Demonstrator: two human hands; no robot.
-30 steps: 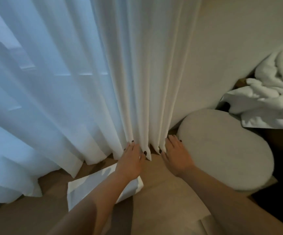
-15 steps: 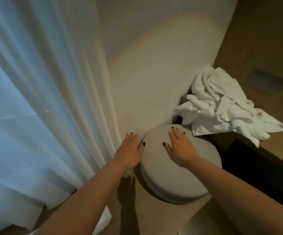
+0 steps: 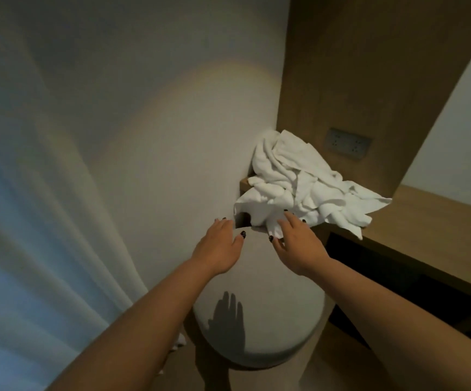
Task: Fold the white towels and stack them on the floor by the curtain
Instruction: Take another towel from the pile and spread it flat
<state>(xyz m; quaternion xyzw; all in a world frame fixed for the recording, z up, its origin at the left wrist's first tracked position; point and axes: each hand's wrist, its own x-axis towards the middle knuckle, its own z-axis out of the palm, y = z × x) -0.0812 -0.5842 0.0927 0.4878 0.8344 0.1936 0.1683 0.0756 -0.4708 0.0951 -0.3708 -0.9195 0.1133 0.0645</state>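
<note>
A crumpled heap of white towels (image 3: 299,190) lies on the corner of a wooden desk (image 3: 426,210), its lower edge hanging over the rim. My right hand (image 3: 296,244) is stretched out flat, palm down, its fingertips at the hanging towel edge. My left hand (image 3: 220,246) is also flat with fingers straight, held in the air just left of the heap above a round grey stool (image 3: 259,311). Neither hand holds anything. The white curtain (image 3: 45,235) hangs at the left. The folded towel on the floor is out of view.
The grey stool stands against the wall, between the curtain and the desk. Dark open space (image 3: 397,289) lies under the desk. A grey socket plate (image 3: 347,143) is set in the wooden panel behind the towels. Wooden floor (image 3: 338,371) shows at the bottom.
My view has swung from the curtain and the folded towel on the floor up and right to the desk. Both hands have reached forward over the stool to the towel heap.
</note>
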